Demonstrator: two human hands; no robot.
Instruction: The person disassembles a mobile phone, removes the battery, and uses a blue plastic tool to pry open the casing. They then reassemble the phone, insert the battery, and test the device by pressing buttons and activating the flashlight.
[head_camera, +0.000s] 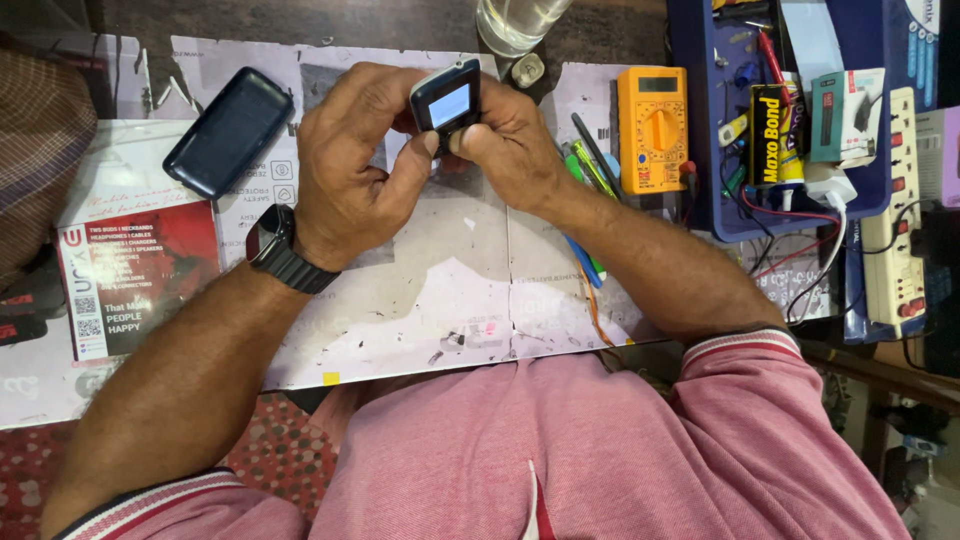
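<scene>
While both hands, left hand (350, 170) and right hand (510, 140), grip the small phone (447, 100) near the worktop's (440, 290) far edge, I judge work is midway: screen lit, dark cover (228, 130) lying apart.

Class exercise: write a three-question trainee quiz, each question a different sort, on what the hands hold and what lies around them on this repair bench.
1. True or false: both hands grip the small phone.
2. Multiple choice: which wrist wears the black watch? A left, B right, C neither.
3. Short answer: what colour is the multimeter beside the right hand?

Key: 1 true, the left hand and the right hand both pinch the small phone above the worn mat. 2 A. 3 orange-yellow.
</scene>
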